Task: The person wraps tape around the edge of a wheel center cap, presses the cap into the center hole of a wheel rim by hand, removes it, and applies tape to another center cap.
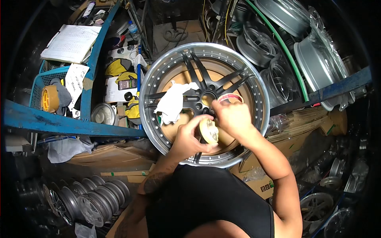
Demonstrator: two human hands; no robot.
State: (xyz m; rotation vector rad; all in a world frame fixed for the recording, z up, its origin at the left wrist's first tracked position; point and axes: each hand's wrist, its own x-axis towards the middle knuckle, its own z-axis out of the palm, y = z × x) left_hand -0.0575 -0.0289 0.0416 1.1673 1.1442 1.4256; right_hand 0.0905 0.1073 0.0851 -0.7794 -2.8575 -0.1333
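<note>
My left hand (189, 137) grips a small round yellow tin (209, 131), tilted so its pale inner side faces right. My right hand (233, 119) is closed just above and to the right of it, on a round lid with a red rim (230, 96), partly hidden by the fingers. Both hands are over a large wheel rim (204, 48) with dark spokes and a polished lip, lying face up. A crumpled white cloth (173, 104) rests on the spokes left of my hands.
Cardboard (119, 154) is stacked beneath the wheel. To the left, a blue metal frame (67, 121) borders a teal basket (37, 89), papers (69, 43), a phone (127, 84) and yellow-grey gloves (119, 67). Silver wheels (317, 59) fill the right-hand rack; more rims (99, 202) lie lower left.
</note>
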